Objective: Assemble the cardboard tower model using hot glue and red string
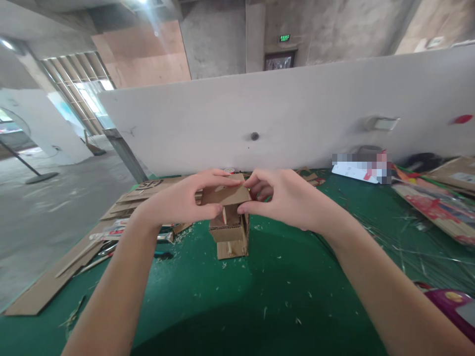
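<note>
The left hand (195, 198) grips the top of the cardboard structure (228, 231), its fingers lying over the upper panel and its thumb at the front edge. The right hand (284, 200) closes on the structure's right edge, thumb and forefinger touching the cardboard. The two hands are near each other, on opposite sides of the structure, which stands on the green tabletop (289, 272). A pale stick (224, 215) shows beneath its upper panel.

Left of the structure lie tools, among them one with a teal handle (163, 255), and flat cardboard pieces (44, 292). Pale shavings are scattered around its base. Well to its right are a white sheet (354, 171) and, nearer the wearer, a purple object (447, 304) partly out of view. Behind the structure stands a long white panel (297, 113).
</note>
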### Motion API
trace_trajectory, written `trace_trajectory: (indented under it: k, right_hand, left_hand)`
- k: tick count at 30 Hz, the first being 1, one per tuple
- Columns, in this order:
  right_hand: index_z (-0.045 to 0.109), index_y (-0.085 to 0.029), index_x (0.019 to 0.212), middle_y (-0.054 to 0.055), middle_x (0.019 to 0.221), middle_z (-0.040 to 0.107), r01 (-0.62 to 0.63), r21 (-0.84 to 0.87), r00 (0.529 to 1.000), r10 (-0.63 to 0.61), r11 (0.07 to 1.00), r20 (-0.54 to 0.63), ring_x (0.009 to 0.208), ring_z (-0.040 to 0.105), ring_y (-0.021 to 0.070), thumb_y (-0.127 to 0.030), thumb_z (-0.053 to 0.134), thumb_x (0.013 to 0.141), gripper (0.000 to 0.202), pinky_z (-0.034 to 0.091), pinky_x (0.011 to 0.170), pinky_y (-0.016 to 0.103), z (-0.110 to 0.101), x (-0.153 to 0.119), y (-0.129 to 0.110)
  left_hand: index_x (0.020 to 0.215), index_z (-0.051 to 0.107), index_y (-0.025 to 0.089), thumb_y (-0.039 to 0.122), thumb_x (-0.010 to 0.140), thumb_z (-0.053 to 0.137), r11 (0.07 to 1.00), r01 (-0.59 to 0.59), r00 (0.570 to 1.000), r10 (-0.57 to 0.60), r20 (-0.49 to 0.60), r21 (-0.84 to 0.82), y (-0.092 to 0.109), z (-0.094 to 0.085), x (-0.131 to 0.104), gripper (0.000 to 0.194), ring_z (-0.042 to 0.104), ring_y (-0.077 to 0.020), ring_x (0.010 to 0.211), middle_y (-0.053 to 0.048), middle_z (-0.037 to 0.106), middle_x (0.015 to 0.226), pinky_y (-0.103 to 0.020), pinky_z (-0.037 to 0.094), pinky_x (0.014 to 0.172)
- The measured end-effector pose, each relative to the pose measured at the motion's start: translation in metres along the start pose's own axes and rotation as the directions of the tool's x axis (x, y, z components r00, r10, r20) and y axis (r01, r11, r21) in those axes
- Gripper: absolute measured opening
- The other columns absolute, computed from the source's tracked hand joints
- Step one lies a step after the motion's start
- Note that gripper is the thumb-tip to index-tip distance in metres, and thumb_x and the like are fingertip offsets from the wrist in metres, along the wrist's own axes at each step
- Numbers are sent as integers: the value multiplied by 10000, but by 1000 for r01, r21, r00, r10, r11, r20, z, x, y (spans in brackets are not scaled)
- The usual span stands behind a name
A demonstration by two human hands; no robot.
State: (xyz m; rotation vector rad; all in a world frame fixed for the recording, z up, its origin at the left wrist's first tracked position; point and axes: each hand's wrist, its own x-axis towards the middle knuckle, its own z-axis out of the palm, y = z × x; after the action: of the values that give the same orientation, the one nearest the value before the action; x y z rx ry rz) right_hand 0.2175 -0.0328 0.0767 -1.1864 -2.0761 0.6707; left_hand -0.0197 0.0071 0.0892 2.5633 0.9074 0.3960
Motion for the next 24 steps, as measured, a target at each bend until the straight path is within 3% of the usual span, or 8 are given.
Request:
trace_trajectory:
  k: [5, 11, 15, 20, 24]
  right_hand:
    - [651, -195, 997, 53, 905, 707, 70, -94, 997, -69, 993, 20, 820, 644, 202, -394, 726, 754, 323, 499, 698, 328, -1, -2, -1]
    - [661, -201, 1023, 58, 955, 696, 132, -253, 991, -127, 958, 37, 816, 624, 197, -355, 685, 805, 268, 467, 695, 319, -6, -5, -3]
    - [665, -210, 1048, 55, 971, 689, 138, -439, 988, -154, 888, 1, 821, 623, 208, -380, 651, 842, 267, 437, 657, 313, -5, -11, -9]
    - [657, -175, 1054, 72, 928, 678, 113, -678, 989, -151, 726, 3, 753, 625, 226, -336, 596, 882, 243, 371, 541, 308, 1, -20, -22]
    - [647, -154, 1092, 92, 971, 682, 106, -663, 992, -125, 741, 19, 817, 648, 232, -278, 553, 917, 235, 422, 599, 314, 5, -17, -26]
  left_hand:
    - [1380, 439, 467, 309, 876, 578, 998, 38, 999, -37, -27, 49, -2, 0, -3, 546, 425, -295, 1341, 52, 324, 1551, -404, 497, 993]
    - [1377, 474, 423, 433, 937, 509, 999, 23, 1000, -23, -13, -28, 0, -1, 1, 442, 534, -248, 1222, 10, 377, 1514, -357, 522, 945]
    - [1345, 519, 403, 460, 955, 469, 999, 36, 999, -37, -32, -25, 5, 1, 5, 397, 573, -219, 1155, -2, 439, 1464, -326, 533, 896]
    - [1320, 540, 386, 483, 934, 494, 998, 56, 997, -56, -55, 0, 7, 3, 6, 401, 619, -199, 1041, -18, 457, 1449, -301, 551, 772]
    - [1336, 524, 385, 481, 917, 527, 999, 28, 998, -27, -53, 16, 5, 1, 4, 429, 574, -230, 1134, -21, 459, 1455, -327, 540, 828]
